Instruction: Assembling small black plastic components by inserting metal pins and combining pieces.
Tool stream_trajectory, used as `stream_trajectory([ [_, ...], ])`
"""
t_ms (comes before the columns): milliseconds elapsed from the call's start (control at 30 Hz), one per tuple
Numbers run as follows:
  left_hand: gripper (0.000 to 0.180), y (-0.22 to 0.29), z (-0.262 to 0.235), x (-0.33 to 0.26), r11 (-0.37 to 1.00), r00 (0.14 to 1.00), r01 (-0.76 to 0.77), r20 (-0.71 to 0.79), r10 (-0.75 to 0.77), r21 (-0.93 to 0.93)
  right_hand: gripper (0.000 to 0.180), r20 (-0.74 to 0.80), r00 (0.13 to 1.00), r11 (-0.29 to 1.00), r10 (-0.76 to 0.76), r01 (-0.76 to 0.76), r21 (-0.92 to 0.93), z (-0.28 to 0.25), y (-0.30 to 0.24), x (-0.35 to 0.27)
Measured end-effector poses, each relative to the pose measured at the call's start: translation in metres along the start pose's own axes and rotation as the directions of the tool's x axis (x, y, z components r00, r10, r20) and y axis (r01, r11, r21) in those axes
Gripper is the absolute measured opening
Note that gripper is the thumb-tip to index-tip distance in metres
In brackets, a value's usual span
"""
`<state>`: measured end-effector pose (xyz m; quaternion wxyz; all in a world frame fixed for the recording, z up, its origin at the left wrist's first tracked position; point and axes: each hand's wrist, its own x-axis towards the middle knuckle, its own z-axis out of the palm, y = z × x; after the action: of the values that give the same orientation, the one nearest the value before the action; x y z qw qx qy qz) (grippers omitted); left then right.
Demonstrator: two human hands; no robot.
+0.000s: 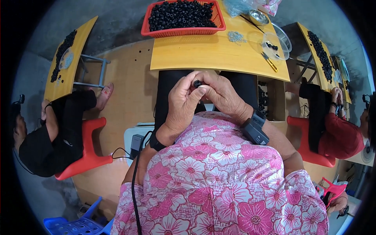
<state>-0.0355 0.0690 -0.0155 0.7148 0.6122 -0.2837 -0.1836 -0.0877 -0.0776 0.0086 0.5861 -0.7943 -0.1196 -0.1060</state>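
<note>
Both hands meet over the lap: the left hand (181, 101) and right hand (222, 94) pinch a small black ring-like piece (197, 83), probably rubber; held only by fingertips, it could slip and fall between the knees.

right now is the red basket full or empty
Full: the red basket is heaped with small black parts up to its rim.

Both forearms come up from the lower edge and meet at the middle, above the lap, with the wrists bent inward. The left hand (183, 102) is raised with its back to the camera, fingers curled, thumb and forefinger tips pinched together at the top. The right hand (224, 96) lies just beside it, touching it at the fingertips, its fingers folded toward the same pinch, and each wrist wears a dark band.
</note>
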Motion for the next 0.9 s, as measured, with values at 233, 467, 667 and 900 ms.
stream_trajectory([
  [233,0.043,0.008,0.001,-0.002,0.999,0.998,0.046,0.035,-0.045,-0.028,0.025,-0.031,0.998,0.993,-0.057,0.053,-0.110,0.000,0.000,-0.002],
  [467,0.045,0.004,0.002,-0.005,0.986,0.996,-0.091,0.009,0.091,0.138,0.027,-0.020,0.997,0.989,-0.079,0.076,-0.126,0.007,-0.007,-0.002],
  [667,0.038,0.002,0.004,-0.001,0.990,0.997,-0.049,-0.045,0.056,0.135,0.026,-0.024,0.999,0.998,-0.025,0.024,-0.051,0.006,-0.004,0.000],
  [900,0.049,0.009,0.007,0.002,0.992,0.998,0.067,0.015,-0.066,-0.104,0.018,0.071,0.956,0.882,0.284,-0.290,0.370,-0.013,0.003,-0.002],
])
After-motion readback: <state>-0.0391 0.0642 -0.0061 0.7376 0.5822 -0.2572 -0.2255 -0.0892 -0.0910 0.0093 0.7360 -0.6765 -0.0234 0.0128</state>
